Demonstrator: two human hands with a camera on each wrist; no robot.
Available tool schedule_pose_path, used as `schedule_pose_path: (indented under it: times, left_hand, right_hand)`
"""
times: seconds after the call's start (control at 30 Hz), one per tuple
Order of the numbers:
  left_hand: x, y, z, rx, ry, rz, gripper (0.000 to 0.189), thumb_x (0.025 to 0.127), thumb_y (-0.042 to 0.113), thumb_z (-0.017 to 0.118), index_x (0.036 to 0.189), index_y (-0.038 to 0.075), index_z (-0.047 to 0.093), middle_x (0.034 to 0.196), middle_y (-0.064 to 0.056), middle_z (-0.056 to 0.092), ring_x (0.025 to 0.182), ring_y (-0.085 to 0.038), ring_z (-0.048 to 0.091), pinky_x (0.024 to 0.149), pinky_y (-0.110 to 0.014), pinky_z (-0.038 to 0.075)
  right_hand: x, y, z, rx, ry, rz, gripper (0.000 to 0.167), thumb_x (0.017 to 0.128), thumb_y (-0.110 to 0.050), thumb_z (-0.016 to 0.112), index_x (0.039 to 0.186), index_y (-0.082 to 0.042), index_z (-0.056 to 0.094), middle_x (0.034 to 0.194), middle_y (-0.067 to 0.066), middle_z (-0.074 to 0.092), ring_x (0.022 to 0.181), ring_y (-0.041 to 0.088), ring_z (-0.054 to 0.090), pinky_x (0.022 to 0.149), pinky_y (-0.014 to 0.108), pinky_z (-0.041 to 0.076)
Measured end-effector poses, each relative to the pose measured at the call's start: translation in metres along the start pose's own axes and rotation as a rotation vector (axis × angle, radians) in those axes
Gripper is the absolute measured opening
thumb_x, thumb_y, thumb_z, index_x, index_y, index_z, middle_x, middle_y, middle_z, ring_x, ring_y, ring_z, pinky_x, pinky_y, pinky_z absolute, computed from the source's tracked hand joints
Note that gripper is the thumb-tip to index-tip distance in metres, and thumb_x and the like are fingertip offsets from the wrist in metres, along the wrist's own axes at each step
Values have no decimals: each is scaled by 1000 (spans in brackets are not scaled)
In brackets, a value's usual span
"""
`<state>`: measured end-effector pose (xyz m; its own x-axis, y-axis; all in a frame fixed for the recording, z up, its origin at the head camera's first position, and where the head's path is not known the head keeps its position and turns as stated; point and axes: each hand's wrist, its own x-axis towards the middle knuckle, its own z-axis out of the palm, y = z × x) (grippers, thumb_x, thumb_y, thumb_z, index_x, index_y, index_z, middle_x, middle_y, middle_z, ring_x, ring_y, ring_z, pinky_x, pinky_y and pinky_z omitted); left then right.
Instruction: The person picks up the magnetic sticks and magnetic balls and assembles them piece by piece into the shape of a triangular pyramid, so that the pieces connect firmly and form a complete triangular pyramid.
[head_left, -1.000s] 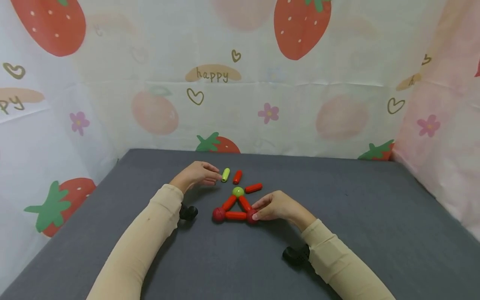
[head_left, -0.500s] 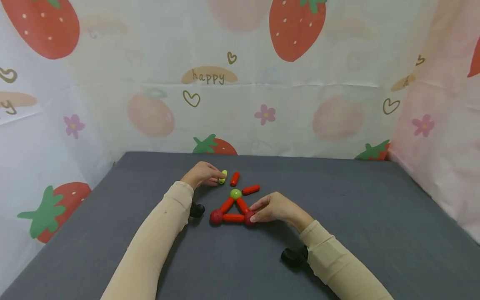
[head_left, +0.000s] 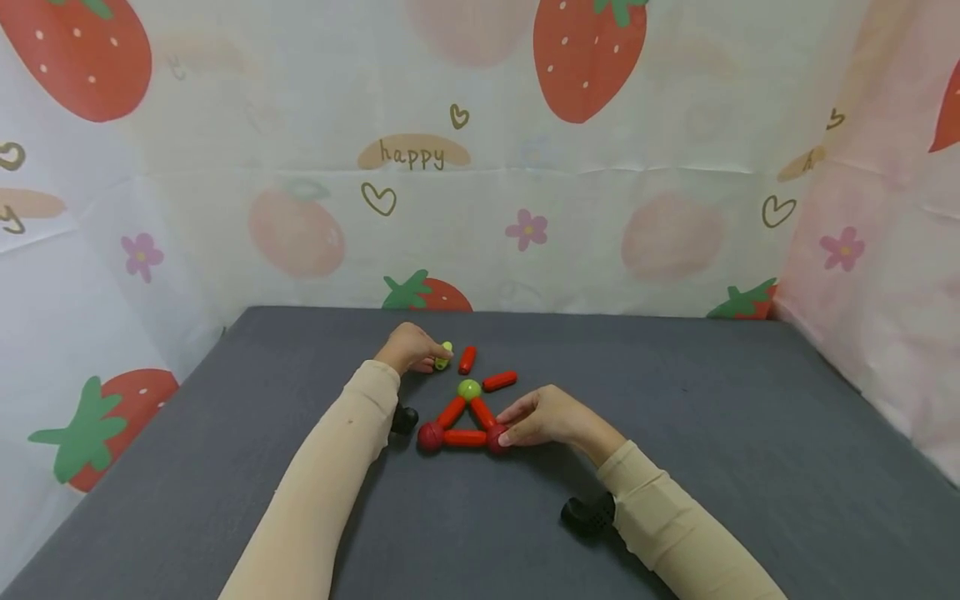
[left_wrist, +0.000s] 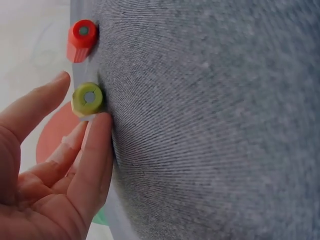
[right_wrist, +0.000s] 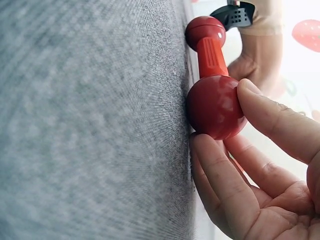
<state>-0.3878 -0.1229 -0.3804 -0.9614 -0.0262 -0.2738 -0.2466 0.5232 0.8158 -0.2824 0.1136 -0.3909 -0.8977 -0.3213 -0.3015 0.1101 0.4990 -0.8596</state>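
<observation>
A triangle of red magnetic rods (head_left: pixel 465 438) lies on the dark table, with a red ball (head_left: pixel 431 437) at the near left corner, another red ball (right_wrist: pixel 215 107) at the near right and a green ball (head_left: pixel 469 390) at the far corner. My right hand (head_left: pixel 551 414) pinches the near right ball between thumb and fingers. Beyond the triangle, my left hand (head_left: pixel 412 347) is at a yellow-green rod (left_wrist: pixel 88 98). Its fingertips meet one side of this rod, while the thumb stands slightly off the other side in the left wrist view.
Two loose red rods lie by the far corner: one upright in view (head_left: pixel 467 360) beside the yellow-green rod, one slanted (head_left: pixel 499 381) close to the green ball. A strawberry-print cloth (head_left: pixel 570 267) hangs behind the grey table surface (head_left: pixel 675 400).
My left hand has moved right to the yellow-green rod, its thumb and fingers coming to either side of it. My right hand has stayed on the red ball. The head view has shifted slightly.
</observation>
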Motion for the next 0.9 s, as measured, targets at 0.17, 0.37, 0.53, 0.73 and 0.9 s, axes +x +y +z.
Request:
schedule_pose_path:
  times: [0.17, 0.37, 0.53, 0.73, 0.9]
  left_hand:
    - [1, 1, 2, 37, 29, -19, 36, 84, 10, 79, 113, -9, 69, 130, -22, 61, 68, -11, 64, 71, -26, 61]
    - [0, -5, -3, 14, 3, -6, 31, 85, 8, 78, 111, -7, 71, 128, -22, 64, 65, -7, 63, 71, -24, 60]
    - [-5, -8, -8, 1, -64, -6, 33, 86, 8, 76, 115, -6, 70, 132, -22, 62, 73, -7, 66, 75, -24, 60]
    - [-10, -14, -10, -53, -118, 27, 39, 88, 7, 73, 122, -9, 65, 135, -23, 59, 73, -5, 64, 81, -25, 60]
    - [-13, -20, -13, -83, -147, 46, 44, 89, 7, 72, 129, -8, 61, 139, -24, 56, 75, -5, 66, 87, -28, 59]
  right_hand:
    - [0, 0, 1, 5, 2, 3, 28, 80, -7, 82, 107, -5, 77, 99, 5, 77, 78, 9, 70, 74, 26, 60]
    - [-2, -2, 0, -9, 2, -4, 29, 80, -8, 83, 108, -4, 77, 101, 6, 77, 78, 8, 69, 74, 27, 60]
    - [-4, -2, -1, -16, -2, -7, 30, 80, -9, 83, 109, -4, 76, 102, 6, 77, 78, 8, 69, 74, 27, 60]
    - [-2, -2, -2, -20, 4, 5, 29, 80, -9, 83, 108, -5, 77, 100, 6, 77, 78, 8, 69, 74, 27, 60]
    - [-1, -2, -1, -10, 6, 10, 28, 79, -8, 83, 106, -5, 77, 99, 5, 77, 77, 8, 69, 73, 26, 60]
